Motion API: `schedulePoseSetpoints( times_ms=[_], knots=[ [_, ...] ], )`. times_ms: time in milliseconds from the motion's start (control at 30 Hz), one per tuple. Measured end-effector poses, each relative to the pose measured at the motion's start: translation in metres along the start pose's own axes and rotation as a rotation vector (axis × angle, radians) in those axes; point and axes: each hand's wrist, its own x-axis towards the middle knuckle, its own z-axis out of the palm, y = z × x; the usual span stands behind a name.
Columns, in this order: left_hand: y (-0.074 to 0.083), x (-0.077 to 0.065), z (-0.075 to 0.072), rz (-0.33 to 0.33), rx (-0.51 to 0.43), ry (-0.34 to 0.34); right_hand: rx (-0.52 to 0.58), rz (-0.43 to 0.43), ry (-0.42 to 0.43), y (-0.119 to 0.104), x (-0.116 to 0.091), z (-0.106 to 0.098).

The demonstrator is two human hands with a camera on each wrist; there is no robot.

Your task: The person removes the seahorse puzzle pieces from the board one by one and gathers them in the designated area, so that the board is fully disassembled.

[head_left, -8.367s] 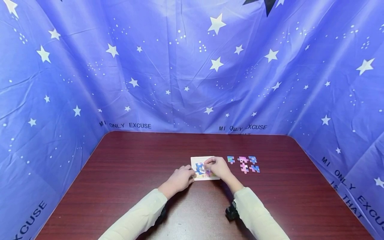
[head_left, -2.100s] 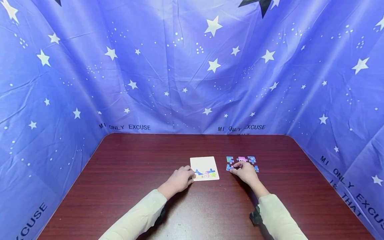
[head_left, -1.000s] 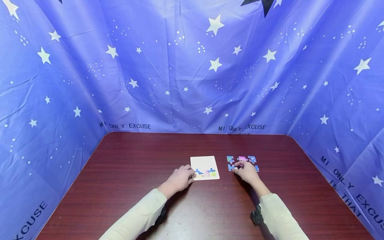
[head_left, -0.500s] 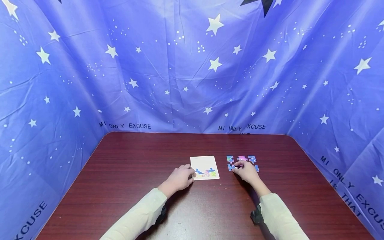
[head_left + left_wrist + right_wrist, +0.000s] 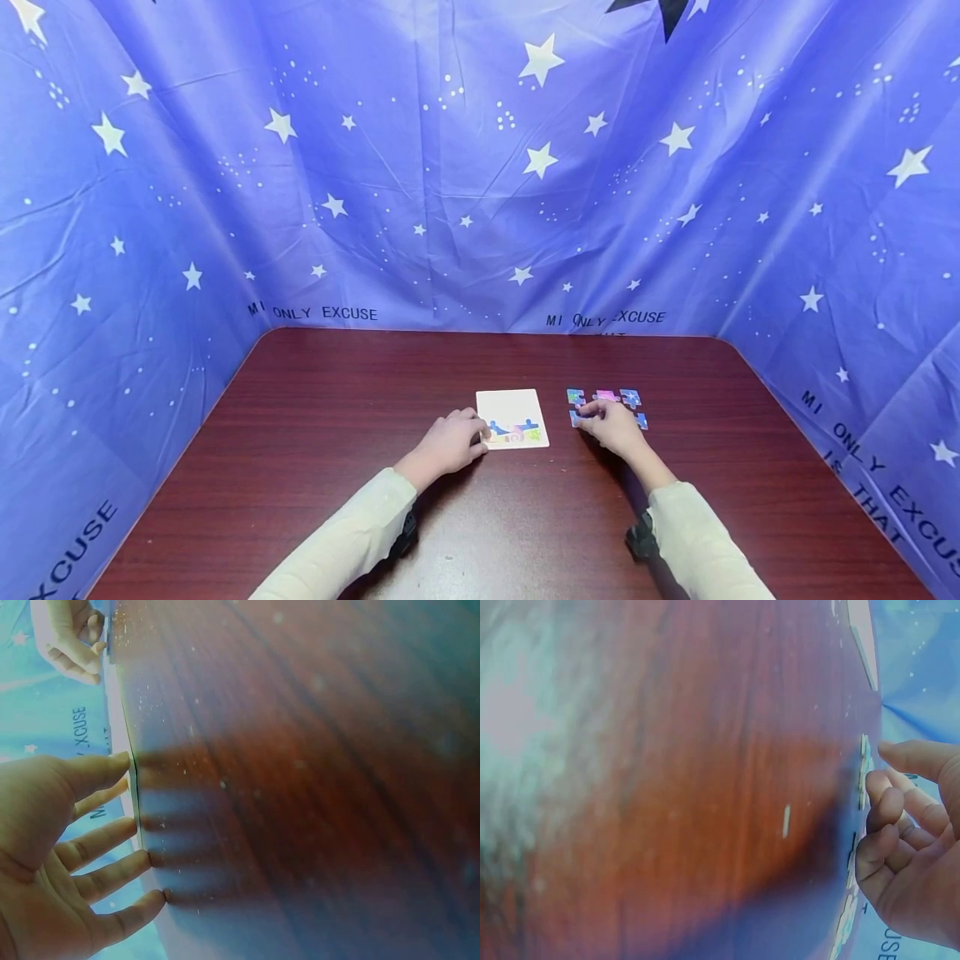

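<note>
Where a blue puzzle piece (image 5: 575, 419) lies just beside the thumb and forefinger of the right hand (image 5: 611, 427), I cannot tell from here whether they pinch it; more pieces (image 5: 605, 395) lie beyond, while the left hand (image 5: 447, 442), fingers spread, touches the left edge of the puzzle board (image 5: 508, 407).

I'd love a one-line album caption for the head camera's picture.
Left hand at the white puzzle board, right hand over loose jigsaw pieces on a dark red table.

Pink puzzle piece (image 5: 606, 394) part-hidden behind right fingers (image 5: 597, 407) — sleeves (image 5: 345, 533) cut off below
</note>
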Motion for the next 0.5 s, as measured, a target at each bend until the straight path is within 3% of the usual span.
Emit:
schedulePoseSetpoints(
  times_ms=[500],
  knots=[
    [-0.002, 0.001, 0.0, -0.012, -0.041, 0.001, 0.036, -0.084, -0.069, -0.016, -0.002, 0.01]
  ],
)
